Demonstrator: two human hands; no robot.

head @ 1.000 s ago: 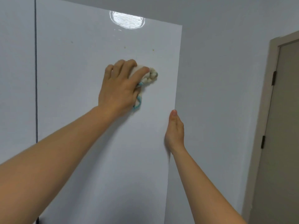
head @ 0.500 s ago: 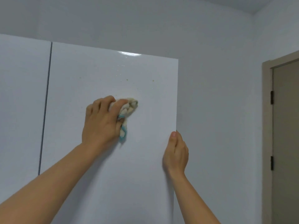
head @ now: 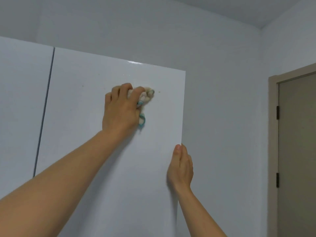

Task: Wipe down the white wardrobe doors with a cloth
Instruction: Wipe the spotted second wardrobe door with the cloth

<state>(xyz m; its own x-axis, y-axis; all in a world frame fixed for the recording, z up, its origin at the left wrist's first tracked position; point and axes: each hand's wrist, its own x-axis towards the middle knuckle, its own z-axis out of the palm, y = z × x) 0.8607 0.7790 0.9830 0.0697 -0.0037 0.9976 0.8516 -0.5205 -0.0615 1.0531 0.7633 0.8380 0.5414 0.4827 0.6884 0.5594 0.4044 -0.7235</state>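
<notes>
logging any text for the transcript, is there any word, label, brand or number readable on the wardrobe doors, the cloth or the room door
None: no text can be read anywhere.
Open wardrobe door: plain glossy white, only small specks near the top.
Closed wardrobe door: plain white.
Cloth gripped by the left hand: cream with a teal edge, no tag showing.
Room door: plain, only dark hinges.

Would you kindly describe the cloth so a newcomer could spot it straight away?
Find the open white wardrobe door in the middle of the view. High on its face, the left hand grips a balled-up cloth against the panel. It is cream with teal edging, the only coloured thing on the door.
</notes>
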